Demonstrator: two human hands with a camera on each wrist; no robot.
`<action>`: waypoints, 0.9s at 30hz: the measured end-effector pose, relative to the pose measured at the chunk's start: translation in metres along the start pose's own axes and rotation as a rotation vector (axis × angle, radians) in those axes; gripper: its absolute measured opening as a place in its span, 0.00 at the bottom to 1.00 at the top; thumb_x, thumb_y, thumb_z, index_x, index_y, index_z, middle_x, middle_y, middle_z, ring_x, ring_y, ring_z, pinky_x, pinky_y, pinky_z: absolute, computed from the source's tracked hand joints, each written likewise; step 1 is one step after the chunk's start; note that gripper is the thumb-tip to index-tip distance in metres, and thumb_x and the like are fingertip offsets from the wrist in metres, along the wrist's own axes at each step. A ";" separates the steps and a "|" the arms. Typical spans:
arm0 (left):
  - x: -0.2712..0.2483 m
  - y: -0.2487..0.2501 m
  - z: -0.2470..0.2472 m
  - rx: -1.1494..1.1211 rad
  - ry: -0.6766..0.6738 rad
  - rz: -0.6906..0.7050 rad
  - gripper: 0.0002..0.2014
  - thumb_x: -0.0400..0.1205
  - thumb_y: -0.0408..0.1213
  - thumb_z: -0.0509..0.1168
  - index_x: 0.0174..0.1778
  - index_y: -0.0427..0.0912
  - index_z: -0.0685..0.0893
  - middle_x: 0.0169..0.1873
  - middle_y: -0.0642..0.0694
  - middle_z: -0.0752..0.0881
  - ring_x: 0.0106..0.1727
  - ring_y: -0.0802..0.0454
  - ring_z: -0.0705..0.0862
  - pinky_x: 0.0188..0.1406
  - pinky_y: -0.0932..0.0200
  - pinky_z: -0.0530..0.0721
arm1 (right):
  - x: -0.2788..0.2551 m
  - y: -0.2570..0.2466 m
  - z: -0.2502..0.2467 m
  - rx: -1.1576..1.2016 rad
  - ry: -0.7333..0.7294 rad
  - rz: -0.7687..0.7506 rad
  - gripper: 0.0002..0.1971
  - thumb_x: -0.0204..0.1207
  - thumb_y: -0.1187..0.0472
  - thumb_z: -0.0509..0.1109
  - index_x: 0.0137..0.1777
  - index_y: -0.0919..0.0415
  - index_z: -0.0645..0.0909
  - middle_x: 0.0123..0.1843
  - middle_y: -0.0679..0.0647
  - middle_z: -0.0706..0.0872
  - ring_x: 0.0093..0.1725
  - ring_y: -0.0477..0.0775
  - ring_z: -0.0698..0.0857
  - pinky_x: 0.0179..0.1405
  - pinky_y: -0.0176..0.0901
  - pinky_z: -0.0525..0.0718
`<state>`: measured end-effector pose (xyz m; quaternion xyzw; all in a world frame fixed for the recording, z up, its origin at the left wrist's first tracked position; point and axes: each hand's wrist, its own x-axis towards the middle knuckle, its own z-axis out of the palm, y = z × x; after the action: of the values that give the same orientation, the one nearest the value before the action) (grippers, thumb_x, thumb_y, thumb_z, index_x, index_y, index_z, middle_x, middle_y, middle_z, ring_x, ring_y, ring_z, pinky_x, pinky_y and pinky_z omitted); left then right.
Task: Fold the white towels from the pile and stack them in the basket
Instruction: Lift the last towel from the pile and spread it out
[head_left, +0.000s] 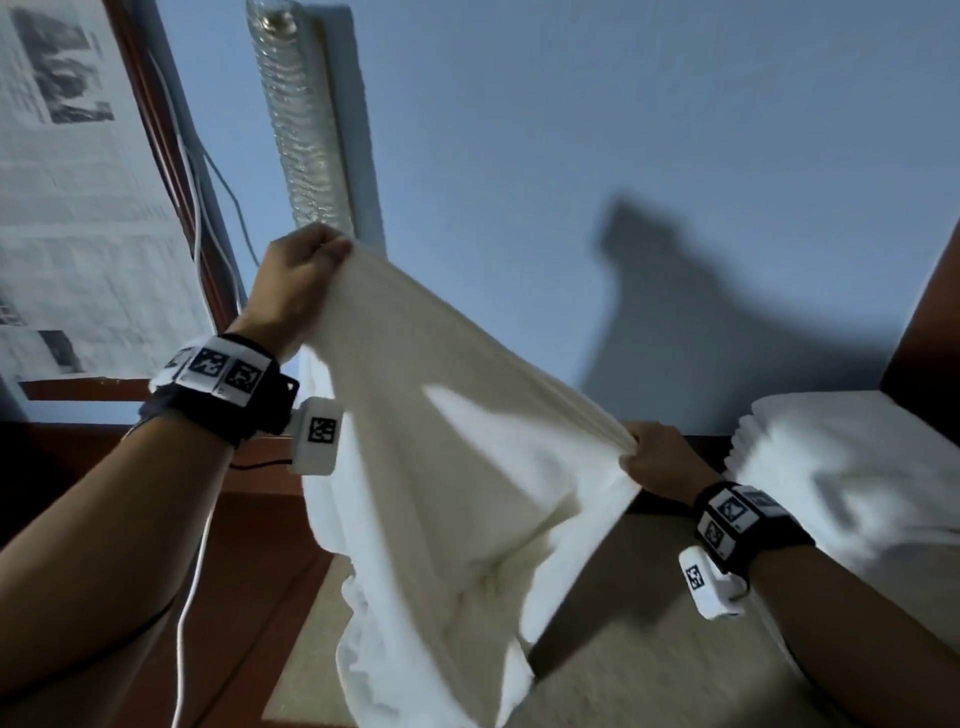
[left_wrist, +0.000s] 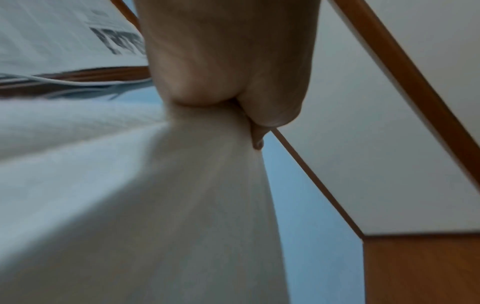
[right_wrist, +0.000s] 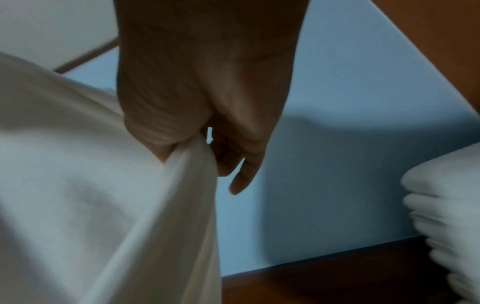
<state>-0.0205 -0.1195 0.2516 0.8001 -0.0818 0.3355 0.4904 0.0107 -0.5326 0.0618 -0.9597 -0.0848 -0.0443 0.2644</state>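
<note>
Towel (head_left: 452, 441) stretched mid-air between left hand (head_left: 298, 283) and right hand (head_left: 657, 457), unfolded; white stack (head_left: 852, 467) beside it, no basket visible. Left wrist: fist (left_wrist: 228, 78) clamps bunched cloth (left_wrist: 155, 205). Right wrist: thumb-side pinch (right_wrist: 182, 115) on hem (right_wrist: 103, 185), stack (right_wrist: 446, 205) near.

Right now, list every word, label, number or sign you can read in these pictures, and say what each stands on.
None reads as text.
Newspaper sheets on the window: print and headline too blurred to read.
Left wrist band: square black-and-white code markers, no letters.
Right wrist band: the same kind of markers, no letters.
Held towel: no label shows.
</note>
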 end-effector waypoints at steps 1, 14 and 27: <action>0.002 -0.006 -0.007 -0.020 0.052 -0.042 0.11 0.85 0.47 0.66 0.46 0.44 0.87 0.33 0.49 0.79 0.36 0.50 0.77 0.37 0.55 0.76 | 0.001 0.009 0.000 -0.070 0.017 0.007 0.11 0.70 0.72 0.69 0.38 0.54 0.83 0.41 0.58 0.89 0.46 0.64 0.89 0.38 0.44 0.77; -0.033 -0.017 0.032 0.357 -0.511 0.029 0.15 0.82 0.36 0.76 0.62 0.47 0.83 0.50 0.44 0.88 0.51 0.45 0.89 0.48 0.50 0.88 | 0.014 -0.109 -0.121 0.127 0.341 -0.375 0.10 0.72 0.54 0.67 0.49 0.58 0.84 0.45 0.52 0.90 0.50 0.56 0.88 0.52 0.53 0.83; -0.041 0.020 0.094 0.148 -0.375 0.097 0.08 0.78 0.44 0.62 0.48 0.59 0.84 0.43 0.46 0.90 0.45 0.44 0.87 0.45 0.51 0.83 | -0.002 -0.070 -0.068 -0.207 0.099 -0.210 0.12 0.76 0.64 0.68 0.33 0.49 0.74 0.37 0.51 0.85 0.47 0.63 0.88 0.38 0.45 0.73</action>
<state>-0.0181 -0.2162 0.2133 0.8777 -0.1852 0.2089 0.3896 -0.0066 -0.5085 0.1551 -0.9643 -0.1665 -0.1276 0.1618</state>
